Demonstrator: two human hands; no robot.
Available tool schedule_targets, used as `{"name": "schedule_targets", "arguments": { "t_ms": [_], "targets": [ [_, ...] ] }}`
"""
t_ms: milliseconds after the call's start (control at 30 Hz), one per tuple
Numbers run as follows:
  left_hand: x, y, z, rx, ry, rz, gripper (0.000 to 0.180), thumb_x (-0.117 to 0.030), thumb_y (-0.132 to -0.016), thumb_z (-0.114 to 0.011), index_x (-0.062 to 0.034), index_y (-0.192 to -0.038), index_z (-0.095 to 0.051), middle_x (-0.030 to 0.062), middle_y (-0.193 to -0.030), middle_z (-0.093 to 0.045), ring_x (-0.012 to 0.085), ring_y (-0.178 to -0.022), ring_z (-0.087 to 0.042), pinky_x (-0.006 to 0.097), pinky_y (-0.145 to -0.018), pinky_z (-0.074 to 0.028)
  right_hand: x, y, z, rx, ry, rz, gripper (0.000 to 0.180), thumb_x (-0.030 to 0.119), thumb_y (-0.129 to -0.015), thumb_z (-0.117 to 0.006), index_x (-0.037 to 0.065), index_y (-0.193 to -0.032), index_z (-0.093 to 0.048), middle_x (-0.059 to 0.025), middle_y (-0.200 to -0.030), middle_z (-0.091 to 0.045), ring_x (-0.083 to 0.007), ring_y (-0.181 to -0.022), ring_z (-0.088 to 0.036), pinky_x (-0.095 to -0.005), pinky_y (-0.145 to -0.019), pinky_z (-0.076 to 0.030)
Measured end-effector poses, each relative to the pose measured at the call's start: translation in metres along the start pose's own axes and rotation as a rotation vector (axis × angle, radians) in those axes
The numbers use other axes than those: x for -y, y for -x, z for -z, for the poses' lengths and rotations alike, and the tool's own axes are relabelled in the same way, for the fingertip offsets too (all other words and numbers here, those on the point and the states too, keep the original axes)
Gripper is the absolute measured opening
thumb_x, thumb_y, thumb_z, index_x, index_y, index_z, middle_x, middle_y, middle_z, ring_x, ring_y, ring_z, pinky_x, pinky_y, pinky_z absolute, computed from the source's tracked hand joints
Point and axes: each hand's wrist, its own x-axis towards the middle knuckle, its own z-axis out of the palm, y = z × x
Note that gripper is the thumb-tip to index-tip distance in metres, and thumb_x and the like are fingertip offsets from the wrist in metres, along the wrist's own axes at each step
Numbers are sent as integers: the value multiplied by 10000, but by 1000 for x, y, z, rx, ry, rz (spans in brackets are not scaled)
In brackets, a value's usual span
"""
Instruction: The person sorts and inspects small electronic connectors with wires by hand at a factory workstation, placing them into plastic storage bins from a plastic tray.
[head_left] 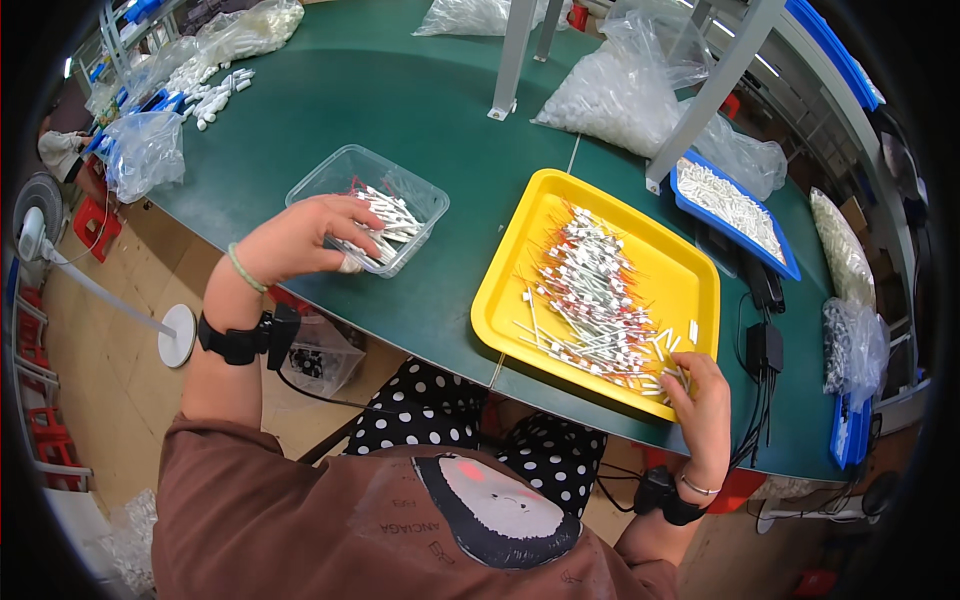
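My left hand (325, 232) reaches over the near left wall of a clear plastic box (425, 187), its fingers curved above the white parts inside and the thumb apart from them. A bit of white shows by the thumb; whether it is held I cannot tell. Inside the box lie white stick-like pieces (398, 215) with thin red wires. At the near right corner of a yellow tray (690, 282), my right hand (700, 395) touches loose short white tubes (660, 345), thumb and forefinger apart. The tray's middle bears a heap of white-ended wired pieces (590, 285) with red leads.
A blue tray (735, 205) of white tubes stands beyond the yellow tray. Grey metal posts (513, 65) rise from the green table (430, 110). Bulging clear bags (620, 95) sit at the back. Loose white parts (215, 100) lie far left. Black cables (765, 385) hang at the right edge.
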Motion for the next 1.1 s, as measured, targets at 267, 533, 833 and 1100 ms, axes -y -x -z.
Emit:
{"name": "schedule_targets", "arguments": {
  "t_ms": [267, 533, 833, 1100],
  "targets": [
    [-39, -34, -31, 99, -185, 33, 301, -41, -818, -708, -141, -1098, -749, 37, -1278, -650, 242, -1261, -566, 475, -1191, -280, 3, -2, 5, 21, -6, -22, 285, 35, -793, -768, -60, -1036, -652, -212, -995, -666, -381, -896, -649, -392, -795, -515],
    [-95, -96, -85, 124, -107, -283, 259, -3, -838, -631, -32, -1090, -685, 122, -1090, -688, 313, -1024, -670, 390, -899, -542, -6, -12, 16, 169, 34, -29, 246, 31, -753, -774, -38, -973, -688, -197, -924, -656, -364, -867, -659, -400, -791, -524],
    [-99, -111, -118, 83, -571, -163, 123, -66, -833, -600, -49, -937, -663, 101, -921, -627, 284, -910, -656, 397, -827, -534, -10, -15, 13, 168, 96, 0, 162, -5, -745, -776, -43, -873, -684, -171, -813, -664, -312, -752, -671, -360, -698, -532],
    [-101, -99, -105, -85, -317, -203, 203, -36, -792, -647, -20, -992, -617, 125, -885, -620, 298, -890, -649, 403, -801, -532, -6, -14, 9, 50, -45, -15, 146, -27, -788, -750, -47, -922, -694, -154, -820, -676, -258, -742, -662, -325, -704, -525]
  ]
}}
